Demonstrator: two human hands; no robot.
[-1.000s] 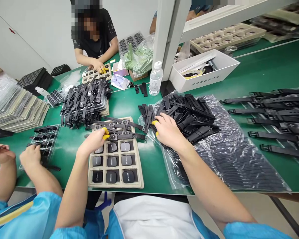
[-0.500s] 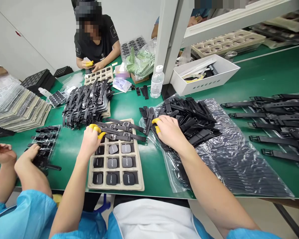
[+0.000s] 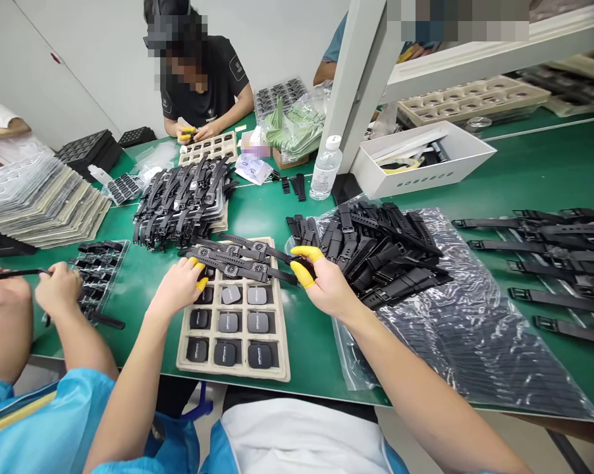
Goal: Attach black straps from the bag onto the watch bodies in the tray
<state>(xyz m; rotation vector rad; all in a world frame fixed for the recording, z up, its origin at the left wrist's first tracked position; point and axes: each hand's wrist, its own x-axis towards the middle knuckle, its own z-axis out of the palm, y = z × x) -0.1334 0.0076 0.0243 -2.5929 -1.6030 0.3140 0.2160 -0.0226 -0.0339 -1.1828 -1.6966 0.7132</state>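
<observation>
A beige tray (image 3: 282, 355) in front of me holds several dark square watch cases (image 3: 228, 322). Across its far rows lie watches with black straps (image 3: 232, 268). My left hand (image 3: 178, 284), in yellow finger covers, is closed at the left ends of these straps; its fingertips are partly hidden. My right hand (image 3: 324, 280), also with yellow covers, pinches a black watch strap at the right ends of the watches; little of that strap shows. Beside the right hand, a heap of loose black straps (image 3: 371, 250) lies on a clear plastic bag (image 3: 455, 329).
A stack of strapped watches (image 3: 178, 204) stands beyond the tray. A bottle (image 3: 326, 168), a white box (image 3: 425, 174) and a post (image 3: 361, 85) are behind the heap. More strapped watches (image 3: 568, 263) lie at right. A co-worker's hands (image 3: 60, 289) work close on my left.
My right hand has come from the loose strap heap leftward to the right ends of the watches on the tray. The left hand stays near their left ends. The view has shifted slightly.
</observation>
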